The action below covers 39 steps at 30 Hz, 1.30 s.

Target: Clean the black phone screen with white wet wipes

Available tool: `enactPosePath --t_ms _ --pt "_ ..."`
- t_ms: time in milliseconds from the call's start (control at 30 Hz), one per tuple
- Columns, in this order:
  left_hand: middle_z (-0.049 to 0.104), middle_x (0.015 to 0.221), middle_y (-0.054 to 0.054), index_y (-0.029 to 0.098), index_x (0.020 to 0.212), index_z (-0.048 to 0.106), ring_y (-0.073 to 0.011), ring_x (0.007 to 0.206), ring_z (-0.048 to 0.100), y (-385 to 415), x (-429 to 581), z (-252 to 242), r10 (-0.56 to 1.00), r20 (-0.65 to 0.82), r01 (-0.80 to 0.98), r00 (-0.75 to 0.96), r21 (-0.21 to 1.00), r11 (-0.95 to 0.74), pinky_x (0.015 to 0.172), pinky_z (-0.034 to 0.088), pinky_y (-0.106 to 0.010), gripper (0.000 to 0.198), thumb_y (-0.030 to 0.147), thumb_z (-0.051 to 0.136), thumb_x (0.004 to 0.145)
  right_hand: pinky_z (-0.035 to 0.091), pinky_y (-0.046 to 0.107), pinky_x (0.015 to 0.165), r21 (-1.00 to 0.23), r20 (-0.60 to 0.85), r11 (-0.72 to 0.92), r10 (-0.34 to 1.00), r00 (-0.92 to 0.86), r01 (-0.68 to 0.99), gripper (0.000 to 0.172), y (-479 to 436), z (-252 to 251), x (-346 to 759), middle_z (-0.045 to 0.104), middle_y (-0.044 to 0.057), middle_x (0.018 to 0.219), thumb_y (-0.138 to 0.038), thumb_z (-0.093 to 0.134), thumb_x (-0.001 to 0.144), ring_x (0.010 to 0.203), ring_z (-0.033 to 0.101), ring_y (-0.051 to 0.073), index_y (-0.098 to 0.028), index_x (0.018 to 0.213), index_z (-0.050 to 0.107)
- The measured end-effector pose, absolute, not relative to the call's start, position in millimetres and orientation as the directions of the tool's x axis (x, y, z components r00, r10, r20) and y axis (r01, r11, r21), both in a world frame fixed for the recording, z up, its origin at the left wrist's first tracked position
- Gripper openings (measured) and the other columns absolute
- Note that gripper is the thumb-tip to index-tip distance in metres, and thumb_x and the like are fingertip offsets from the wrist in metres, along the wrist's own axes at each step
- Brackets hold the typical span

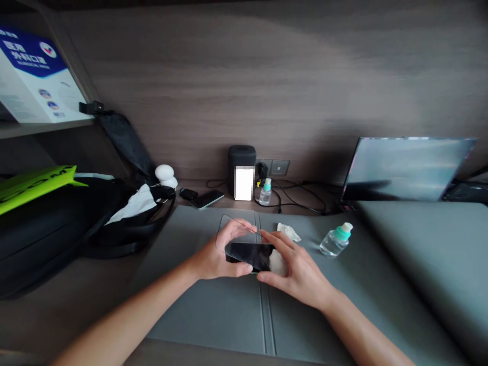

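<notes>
Hands (295, 262) on clear sheet (246, 239) above mat (213, 315)

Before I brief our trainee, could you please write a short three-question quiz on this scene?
1. What is between the left hand and the right hand, above the dark-screened phone?
A. A pen
B. A clear sheet
C. A cup

2. True or false: the crumpled white tissue lies to the left of the bottle on the grey mat.

3. How many bottles with teal and white tops are in view?

Key: 1. B. 2. True. 3. Two: one on the mat, another beside the black box.
</notes>
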<state>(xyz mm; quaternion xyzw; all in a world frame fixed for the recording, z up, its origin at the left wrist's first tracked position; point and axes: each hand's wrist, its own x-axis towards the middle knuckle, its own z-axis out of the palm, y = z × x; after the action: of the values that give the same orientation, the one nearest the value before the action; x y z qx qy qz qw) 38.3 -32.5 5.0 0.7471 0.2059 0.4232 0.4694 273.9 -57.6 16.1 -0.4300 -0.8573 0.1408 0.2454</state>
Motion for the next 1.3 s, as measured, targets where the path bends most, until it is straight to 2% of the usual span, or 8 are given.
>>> enactPosePath --t_ms 167,233,300,400,567,700,967,1300 --pt "0.051 0.137 -0.011 0.024 0.133 0.043 -0.0302 0.132 0.045 -24 22 2 0.733 0.446 -0.002 0.514 0.855 -0.519 0.115 0.031 -0.051 0.074 0.04 0.081 0.071 0.05 0.043 0.096 -0.417 0.295 0.594 0.804 -0.516 0.688 0.068 -48 17 296 0.05 0.013 0.137 -0.056 0.065 0.084 0.116 0.058 0.029 -0.026 0.142 0.043" --pt "0.056 0.131 -0.01 0.025 0.134 0.041 -0.0282 0.126 0.05 -18 11 3 0.751 0.408 0.117 0.519 0.836 -0.535 0.112 0.035 -0.05 0.074 0.043 0.079 0.074 0.05 0.044 0.097 -0.407 0.259 0.589 0.807 -0.531 0.698 0.067 -45 18 306 0.049 0.012 0.138 -0.056 0.064 0.085 0.116 0.059 0.029 -0.026 0.141 0.043" --pt "0.058 0.125 -0.008 0.025 0.13 0.047 -0.0274 0.119 0.053 -13 1 5 0.727 0.349 0.3 0.591 0.742 -0.6 0.107 0.039 -0.048 0.068 0.043 0.079 0.073 0.049 0.045 0.098 -0.4 0.206 0.575 0.815 -0.541 0.714 0.066 -43 18 313 0.048 0.012 0.138 -0.055 0.066 0.084 0.115 0.06 0.029 -0.026 0.14 0.045" --pt "0.058 0.123 -0.007 0.025 0.125 0.053 -0.0266 0.117 0.054 -9 -8 11 0.677 0.254 0.45 0.691 0.583 -0.677 0.102 0.044 -0.044 0.06 0.046 0.077 0.074 0.051 0.045 0.095 -0.383 0.119 0.551 0.825 -0.552 0.741 0.068 -41 18 316 0.047 0.011 0.138 -0.055 0.068 0.081 0.112 0.061 0.03 -0.026 0.139 0.047" --pt "0.061 0.118 -0.007 0.024 0.125 0.057 -0.0268 0.112 0.056 -14 -5 18 0.667 0.198 0.573 0.718 0.375 -0.729 0.096 0.047 -0.04 0.064 0.057 0.074 0.073 0.05 0.044 0.096 -0.4 0.053 0.523 0.833 -0.551 0.752 0.07 -38 13 315 0.044 0.011 0.139 -0.059 0.068 0.08 0.111 0.061 0.03 -0.027 0.139 0.049" --pt "0.063 0.11 -0.007 0.023 0.119 0.062 -0.0262 0.103 0.058 -17 -2 17 0.669 0.187 0.611 0.72 0.288 -0.738 0.089 0.048 -0.039 0.061 0.061 0.072 0.073 0.049 0.043 0.098 -0.428 0.012 0.504 0.833 -0.553 0.75 0.074 -36 10 315 0.043 0.012 0.139 -0.061 0.068 0.079 0.111 0.062 0.029 -0.026 0.141 0.047" --pt "0.065 0.103 -0.007 0.021 0.114 0.065 -0.0261 0.096 0.059 -17 0 14 0.663 0.184 0.618 0.725 0.249 -0.745 0.085 0.048 -0.039 0.06 0.062 0.072 0.072 0.047 0.043 0.099 -0.455 -0.028 0.477 0.836 -0.548 0.752 0.074 -34 7 316 0.045 0.012 0.14 -0.059 0.071 0.078 0.114 0.061 0.03 -0.025 0.14 0.049" --pt "0.063 0.102 -0.006 0.023 0.115 0.066 -0.0255 0.094 0.059 -15 0 11 0.672 0.19 0.602 0.715 0.32 -0.731 0.083 0.047 -0.037 0.058 0.059 0.073 0.071 0.045 0.044 0.102 -0.48 -0.062 0.458 0.833 -0.55 0.748 0.076 -31 3 319 0.042 0.013 0.144 -0.059 0.07 0.078 0.119 0.057 0.032 -0.025 0.142 0.047"
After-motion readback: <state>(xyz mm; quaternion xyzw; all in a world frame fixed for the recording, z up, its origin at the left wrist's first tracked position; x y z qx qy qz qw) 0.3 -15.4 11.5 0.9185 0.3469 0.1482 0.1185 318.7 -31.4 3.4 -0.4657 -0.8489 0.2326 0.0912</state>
